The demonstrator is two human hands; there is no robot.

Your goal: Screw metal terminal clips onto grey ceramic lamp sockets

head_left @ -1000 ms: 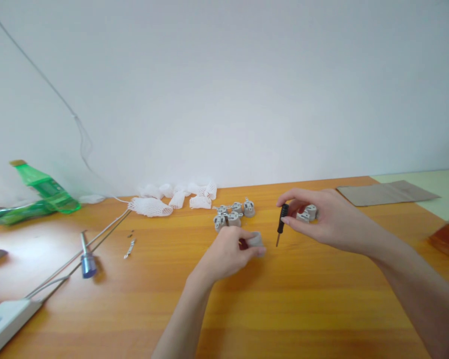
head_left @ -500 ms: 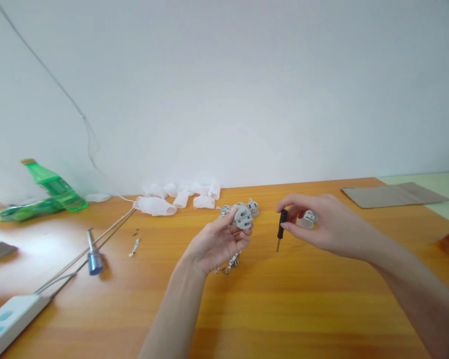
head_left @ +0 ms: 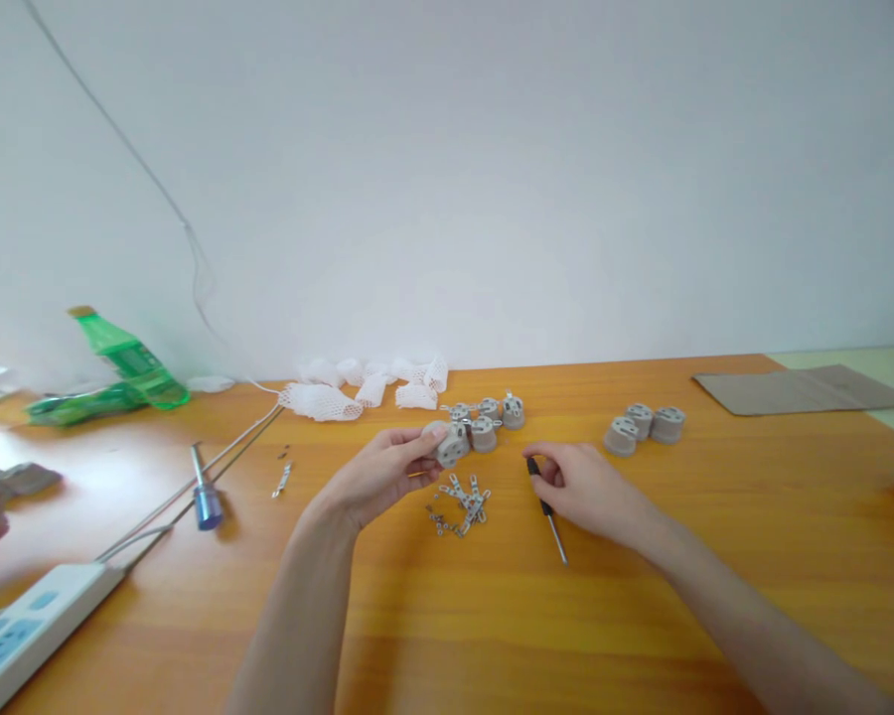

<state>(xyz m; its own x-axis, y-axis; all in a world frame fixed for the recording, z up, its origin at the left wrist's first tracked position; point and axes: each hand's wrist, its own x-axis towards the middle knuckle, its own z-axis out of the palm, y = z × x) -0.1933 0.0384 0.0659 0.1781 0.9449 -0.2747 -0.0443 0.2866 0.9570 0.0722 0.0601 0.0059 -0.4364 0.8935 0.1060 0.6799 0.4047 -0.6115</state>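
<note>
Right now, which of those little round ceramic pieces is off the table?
The ceramic piece gripped in the left hand; the others rest on the orange table, in two groups.

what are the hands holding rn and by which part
Left hand holds a round grey socket body by its edge; right hand pinches a thin black-handled steel screwdriver by the handle.

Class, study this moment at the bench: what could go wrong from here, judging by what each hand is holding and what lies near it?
The round ceramic-looking socket body in the left hand might slip and chip on the wooden table. The loose metal strips lie just below it and could scatter if struck. The small black screwdriver in the right hand has its bare shaft pointing out past the fingers, so it may scratch the table or catch the strips.
</note>
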